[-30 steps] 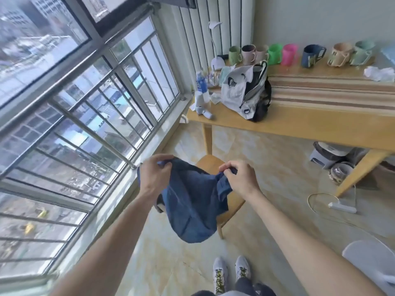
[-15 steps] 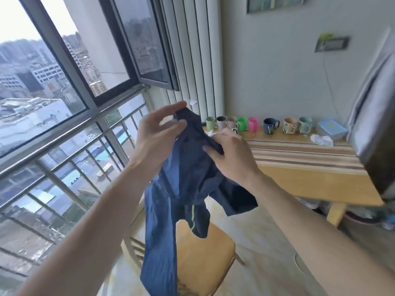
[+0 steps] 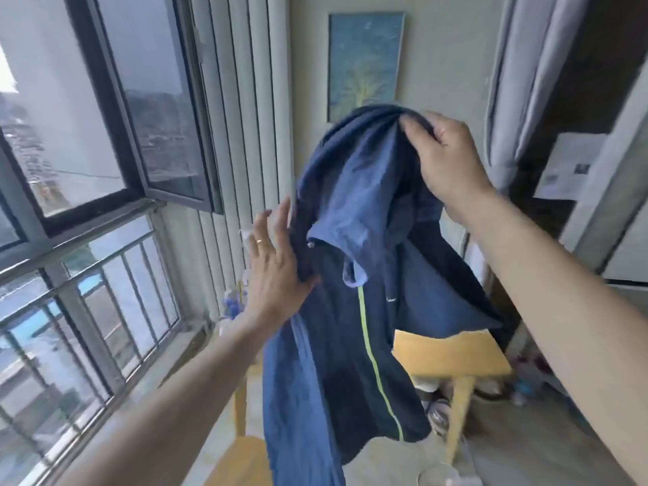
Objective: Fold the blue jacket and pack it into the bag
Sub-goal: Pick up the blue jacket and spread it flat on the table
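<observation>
The blue jacket point(image 3: 354, 275) hangs in the air in front of me, its hood at the top and a yellow-green zip line running down its front. My right hand point(image 3: 445, 159) grips the top of the hood, holding the jacket up. My left hand point(image 3: 277, 268) lies against the jacket's left side below the collar, fingers straight and spread, thumb pressed on the fabric. The bag is hidden behind the jacket or out of view.
A wooden table point(image 3: 452, 352) stands behind the jacket, and a wooden chair seat point(image 3: 242, 461) sits low in front. A barred window point(image 3: 80, 205) fills the left. A curtain point(image 3: 519, 82) and a painting point(image 3: 364, 61) are on the far wall.
The jacket has been raised from waist height to face level and hangs unfurled. My right hand moved up to the hood; my left hand let go its pinch and now lies flat on the side.
</observation>
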Motion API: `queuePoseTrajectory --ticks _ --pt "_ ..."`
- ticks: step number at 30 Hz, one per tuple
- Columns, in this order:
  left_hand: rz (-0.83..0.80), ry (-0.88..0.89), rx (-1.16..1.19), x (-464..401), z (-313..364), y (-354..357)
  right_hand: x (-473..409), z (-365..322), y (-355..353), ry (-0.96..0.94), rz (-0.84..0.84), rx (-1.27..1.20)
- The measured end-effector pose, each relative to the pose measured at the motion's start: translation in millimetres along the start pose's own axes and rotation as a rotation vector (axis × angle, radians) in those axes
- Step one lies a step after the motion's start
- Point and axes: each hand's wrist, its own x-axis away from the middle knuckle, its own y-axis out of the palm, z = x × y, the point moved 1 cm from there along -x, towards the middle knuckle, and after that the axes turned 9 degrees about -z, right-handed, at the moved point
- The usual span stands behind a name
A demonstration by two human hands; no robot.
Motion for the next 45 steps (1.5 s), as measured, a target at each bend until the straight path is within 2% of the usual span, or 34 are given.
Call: queuePoseTrajectory --ticks 3,8,10,13,16,18,20,22,25,28,29,31,34,36,37,39,41,43,45 --pt "-0.146 -0.240 0.280 -13 -17 19 -7 -1 -32 0.088 0.018 0.038" --pt "-0.334 -0.152 0.510 -23 -27 20 -8 40 -112 0.311 0.044 0.292" --pt "-0.372 -0.111 0.463 -32 -26 16 -3 59 -138 0.408 0.011 0.457" --pt "-0.328 -0.026 0.290 -49 -21 15 1 87 -164 0.500 -0.025 0.599" --pt "-0.256 -0.001 0.128 -61 -17 18 0 119 -180 0.519 0.061 0.499" --pt "-0.247 -0.046 0.128 -70 -16 26 -4 140 -182 0.505 0.129 0.360" --pt "-0.235 -0.101 0.154 -81 -14 39 -13 163 -183 0.489 0.124 0.322" --pt "-0.224 -0.151 0.169 -89 -14 51 -25 184 -186 0.477 0.044 0.353" --pt "-0.216 -0.290 0.185 -105 -12 71 -34 206 -198 0.519 -0.202 0.401" --pt "-0.221 -0.360 0.172 -115 7 95 -34 228 -214 0.466 -0.545 0.815" --pt "-0.203 -0.378 0.170 -119 13 104 -37 239 -218 0.434 -0.607 0.920" --pt "-0.168 -0.404 0.185 -122 26 118 -47 259 -225 0.343 -0.647 0.980" --pt "-0.174 -0.354 0.149 -125 42 131 -64 282 -238 0.292 -0.505 0.738" --pt "-0.193 -0.333 0.184 -127 50 136 -78 296 -249 0.354 -0.405 0.469" --pt "-0.208 -0.322 0.192 -129 51 139 -83 300 -252 0.392 -0.415 0.346" --pt "-0.312 -0.316 0.116 -136 45 147 -93 309 -260 0.412 -0.342 0.216" --pt "-0.424 -0.361 0.090 -147 28 155 -110 322 -267 0.363 -0.198 0.175" --pt "-0.489 -0.415 0.014 -158 -1 163 -119 326 -263 0.368 -0.281 0.296" --pt "-0.555 -0.389 -0.156 -168 -25 173 -125 337 -258 0.375 -0.363 0.389"
